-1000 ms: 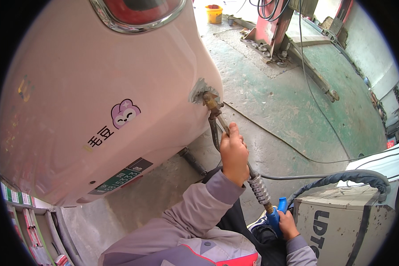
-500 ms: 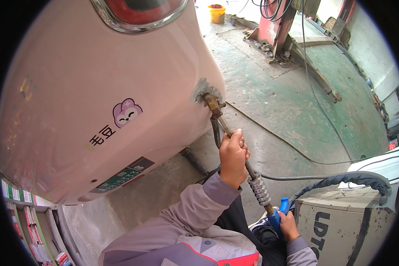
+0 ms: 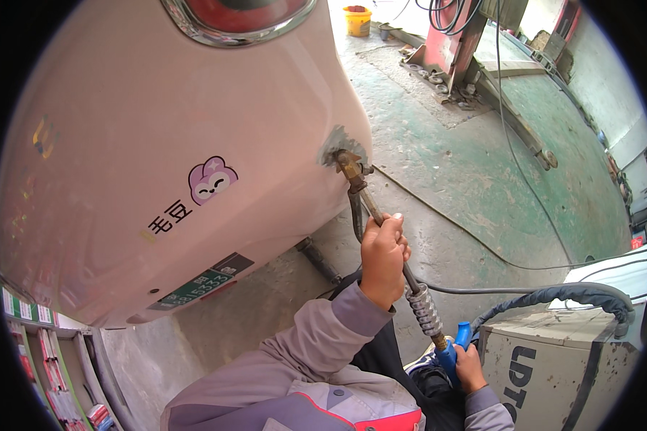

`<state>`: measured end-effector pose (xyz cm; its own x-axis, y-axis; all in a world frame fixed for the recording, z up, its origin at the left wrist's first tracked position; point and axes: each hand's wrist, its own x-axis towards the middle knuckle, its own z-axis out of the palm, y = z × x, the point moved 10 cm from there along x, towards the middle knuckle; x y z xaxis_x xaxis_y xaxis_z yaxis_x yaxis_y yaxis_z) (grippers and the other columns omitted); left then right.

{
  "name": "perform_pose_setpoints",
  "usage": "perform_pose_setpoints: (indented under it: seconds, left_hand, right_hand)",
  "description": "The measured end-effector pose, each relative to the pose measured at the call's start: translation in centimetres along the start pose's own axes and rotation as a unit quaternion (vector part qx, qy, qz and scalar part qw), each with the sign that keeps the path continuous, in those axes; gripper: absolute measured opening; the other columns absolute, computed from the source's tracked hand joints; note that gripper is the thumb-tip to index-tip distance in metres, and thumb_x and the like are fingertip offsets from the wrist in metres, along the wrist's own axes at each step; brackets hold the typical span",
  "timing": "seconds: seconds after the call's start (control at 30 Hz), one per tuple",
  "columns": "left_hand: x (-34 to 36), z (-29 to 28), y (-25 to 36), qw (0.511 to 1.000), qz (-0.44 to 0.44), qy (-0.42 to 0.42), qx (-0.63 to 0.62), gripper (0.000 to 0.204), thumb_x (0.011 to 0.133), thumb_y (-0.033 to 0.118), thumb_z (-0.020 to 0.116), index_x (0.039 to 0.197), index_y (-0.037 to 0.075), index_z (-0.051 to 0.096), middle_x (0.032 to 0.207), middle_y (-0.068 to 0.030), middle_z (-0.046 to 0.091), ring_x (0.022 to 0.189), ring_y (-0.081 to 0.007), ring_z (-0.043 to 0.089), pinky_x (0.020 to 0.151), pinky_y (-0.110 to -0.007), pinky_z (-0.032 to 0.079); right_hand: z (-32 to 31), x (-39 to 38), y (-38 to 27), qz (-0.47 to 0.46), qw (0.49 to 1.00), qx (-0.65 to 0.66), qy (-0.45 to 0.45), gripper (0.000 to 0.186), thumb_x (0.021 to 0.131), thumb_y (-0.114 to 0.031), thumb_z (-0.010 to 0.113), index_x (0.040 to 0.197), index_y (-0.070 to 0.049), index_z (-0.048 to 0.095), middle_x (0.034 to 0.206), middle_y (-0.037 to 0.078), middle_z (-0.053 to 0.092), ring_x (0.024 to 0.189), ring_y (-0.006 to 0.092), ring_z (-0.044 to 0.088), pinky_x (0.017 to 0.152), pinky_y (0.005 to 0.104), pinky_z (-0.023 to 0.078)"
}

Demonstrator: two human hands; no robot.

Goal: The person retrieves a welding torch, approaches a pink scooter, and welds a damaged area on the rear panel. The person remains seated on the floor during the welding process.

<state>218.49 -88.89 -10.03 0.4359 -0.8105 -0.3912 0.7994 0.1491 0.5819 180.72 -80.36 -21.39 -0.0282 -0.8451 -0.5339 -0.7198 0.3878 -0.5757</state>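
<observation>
A dent-puller slide hammer slants from the pink car body down toward me. Its brass-coloured head meets a bare grey patch near the car's corner; the exact contact point is too small to make out. My left hand is closed around the rod below that head. Further down, the ribbed metal sliding weight sits just above the blue handle. My right hand is wrapped round that handle, its fingers partly hidden.
A worn beige machine cabinet stands at the right, with a sleeved cable over it. A thin cable crosses the floor. Further off are a red lift post, a lift arm and a yellow bucket. Shelves stand lower left.
The view has shifted slightly, so the car and puller appear a little further right. Both hands keep their grips, and the puller's head stays at the grey patch.
</observation>
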Motion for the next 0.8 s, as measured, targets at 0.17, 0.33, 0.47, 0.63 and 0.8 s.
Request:
perform_pose_setpoints:
  seconds: [0.17, 0.33, 0.47, 0.63, 0.8]
  left_hand:
    - [-0.2, 0.3, 0.2, 1.0, 0.005, -0.008, 0.004, 0.012, 0.096, 0.017, 0.057, 0.09, 0.015, 0.047, 0.072, 0.0046, 0.041, 0.058, -0.0077, 0.039, 0.056, -0.027, 0.037]
    - [-0.1, 0.3, 0.3, 1.0, -0.001, -0.005, 0.0, 0.012, 0.096, 0.018, 0.057, 0.091, 0.015, 0.047, 0.072, 0.0048, 0.041, 0.058, -0.0077, 0.039, 0.056, -0.027, 0.037]
    - [0.0, 0.1, 0.1, 1.0, -0.005, -0.007, -0.003, 0.011, 0.096, 0.018, 0.057, 0.092, 0.015, 0.047, 0.072, 0.0047, 0.041, 0.059, -0.0079, 0.039, 0.057, -0.028, 0.037]
    - [0.1, 0.0, 0.0, 1.0, -0.012, -0.013, -0.015, 0.011, 0.095, 0.017, 0.057, 0.092, 0.015, 0.047, 0.072, 0.0044, 0.041, 0.059, -0.0084, 0.039, 0.057, -0.028, 0.037]
    - [-0.1, 0.1, 0.1, 0.999, -0.013, -0.027, -0.025, 0.009, 0.095, 0.016, 0.056, 0.093, 0.014, 0.048, 0.074, 0.0029, 0.043, 0.06, -0.0099, 0.042, 0.058, -0.029, 0.038]
  right_hand:
    - [0.1, -0.2, -0.1, 0.014, 1.0, 0.014, -0.001, 0.048, 0.09, -0.034, 0.063, 0.106, 0.01, 0.058, 0.101, 0.027, 0.065, 0.096, 0.0352, 0.065, 0.087, 0.0413, 0.048]
    - [0.1, 0.0, -0.2, 0.006, 1.0, -0.009, -0.007, 0.048, 0.09, -0.035, 0.063, 0.106, 0.011, 0.057, 0.1, 0.027, 0.065, 0.096, 0.0356, 0.065, 0.087, 0.0412, 0.048]
    - [0.3, 0.4, 0.8, -0.005, 1.0, -0.005, -0.008, 0.049, 0.091, -0.035, 0.063, 0.105, 0.011, 0.057, 0.1, 0.027, 0.065, 0.096, 0.0369, 0.064, 0.088, 0.0414, 0.048]
    - [0.8, 0.7, 0.8, -0.09, 0.993, -0.079, -0.022, 0.047, 0.092, -0.034, 0.062, 0.107, 0.011, 0.057, 0.103, 0.029, 0.062, 0.096, 0.0396, 0.063, 0.087, 0.0422, 0.048]
    - [1.2, 0.6, 1.1, -0.114, 0.983, -0.134, -0.042, 0.047, 0.094, -0.034, 0.06, 0.108, 0.011, 0.057, 0.105, 0.03, 0.061, 0.097, 0.0422, 0.062, 0.086, 0.0437, 0.048]
